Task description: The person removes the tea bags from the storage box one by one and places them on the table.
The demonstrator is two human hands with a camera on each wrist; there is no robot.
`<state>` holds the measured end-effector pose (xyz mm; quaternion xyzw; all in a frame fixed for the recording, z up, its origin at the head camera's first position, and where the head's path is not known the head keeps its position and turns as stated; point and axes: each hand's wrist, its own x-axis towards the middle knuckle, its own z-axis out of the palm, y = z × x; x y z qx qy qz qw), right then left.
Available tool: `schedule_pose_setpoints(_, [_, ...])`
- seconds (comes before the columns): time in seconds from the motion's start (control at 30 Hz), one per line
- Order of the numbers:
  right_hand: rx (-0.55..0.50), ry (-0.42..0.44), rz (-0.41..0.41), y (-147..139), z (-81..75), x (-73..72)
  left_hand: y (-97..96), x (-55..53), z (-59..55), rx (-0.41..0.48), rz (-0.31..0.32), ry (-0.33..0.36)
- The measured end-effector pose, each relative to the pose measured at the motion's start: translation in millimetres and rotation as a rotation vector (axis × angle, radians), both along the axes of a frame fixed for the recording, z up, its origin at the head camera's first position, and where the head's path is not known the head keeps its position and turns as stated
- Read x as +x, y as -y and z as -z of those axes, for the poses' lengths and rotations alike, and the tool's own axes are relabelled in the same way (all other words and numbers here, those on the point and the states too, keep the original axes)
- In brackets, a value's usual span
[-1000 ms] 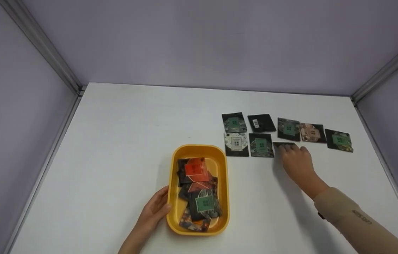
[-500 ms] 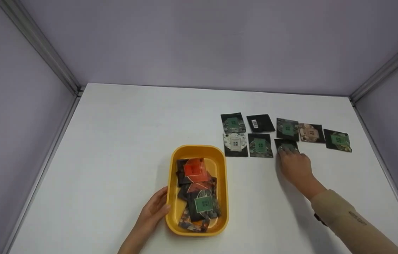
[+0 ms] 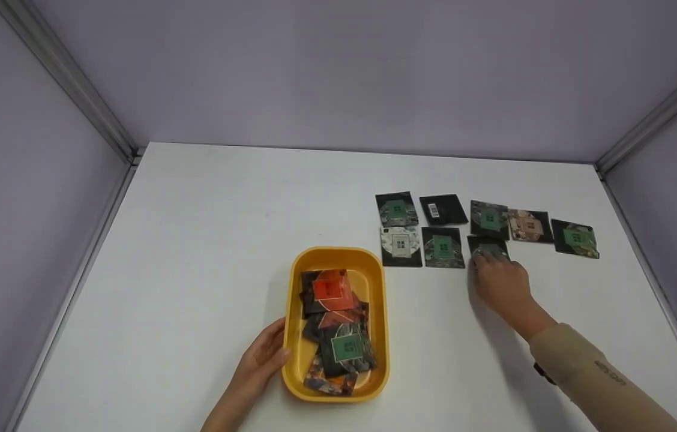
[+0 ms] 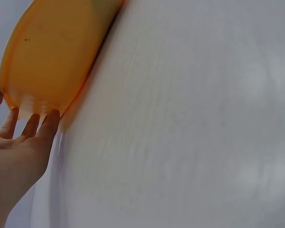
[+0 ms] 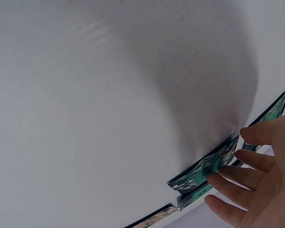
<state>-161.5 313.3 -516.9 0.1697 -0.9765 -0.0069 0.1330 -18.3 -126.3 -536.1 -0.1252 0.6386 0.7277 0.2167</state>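
Note:
In the head view, my right hand [image 3: 502,281] rests its fingertips on a dark packet [image 3: 486,242] with a green label, in the front row of flat square packets. Its lower part is hidden by the fingers. The right wrist view shows fairly straight, spread fingers, the middle ones touching the packet's green face [image 5: 199,176]. My left hand [image 3: 259,360] lies against the left side of a yellow tray [image 3: 296,312]. From the left wrist, its fingertips [image 4: 51,115] touch the tray's outer wall, with the thumb near the rim. Several packets [image 3: 347,347] lie overlapping inside the tray.
Left of my right hand lie a green-labelled packet [image 3: 443,247] and a white-patterned one [image 3: 401,246]. Behind them, a back row includes a face-down packet [image 3: 443,210] with a barcode and a brownish one [image 3: 529,226]. Pale walls enclose the white table [image 3: 206,228].
One second ago the packet under my right fingers was tilted up, showing only a thin dark edge. It now lies flat in line. My left hand and the tray have stayed put.

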Motion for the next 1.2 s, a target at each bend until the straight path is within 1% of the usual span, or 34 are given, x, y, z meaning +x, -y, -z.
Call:
schedule_pose_setpoints(0.1, [-0.013, -0.005, -0.012, 3.9, -4.5, -1.0, 0.1, -0.5, 0.3, 0.002, -0.004, 0.006])
schedule_pose_setpoints(0.23, [-0.027, 0.005, -0.033, 14.2, -14.2, -2.3, 0.3, -0.7, 1.1, 0.003, -0.005, 0.005])
schedule_pose_setpoints(0.37, [-0.054, 0.014, -0.049, 28.6, -24.6, -2.2, 0.7, 0.5, 1.8, 0.02, 0.002, -0.03])
schedule_pose_setpoints(0.47, [-0.079, -0.009, -0.072, 40.7, -30.9, -1.8, 0.8, 1.1, 1.7, 0.03, 0.005, -0.05])
schedule_pose_setpoints(0.6, [-0.101, -0.059, -0.13, 59.3, -38.1, -0.9, 0.4, 1.5, 0.3, 0.018, 0.0, -0.036])
schedule_pose_setpoints(0.67, [-0.108, -0.07, -0.159, 70.0, -41.8, -0.4, 0.3, 1.6, -0.2, 0.013, -0.002, -0.029])
schedule_pose_setpoints(0.9, [-0.116, -0.042, -0.223, 107.1, -54.7, 5.0, -1.3, 1.5, -1.0, -0.011, -0.002, -0.02])
schedule_pose_setpoints(1.03, [-0.127, -0.051, -0.261, 126.5, -60.3, 7.5, -2.1, 1.3, -0.9, -0.018, -0.004, -0.018])
schedule_pose_setpoints(1.2, [-0.15, -0.059, -0.305, 152.1, -66.9, 7.0, -1.7, 1.5, -1.5, -0.033, -0.012, -0.013])
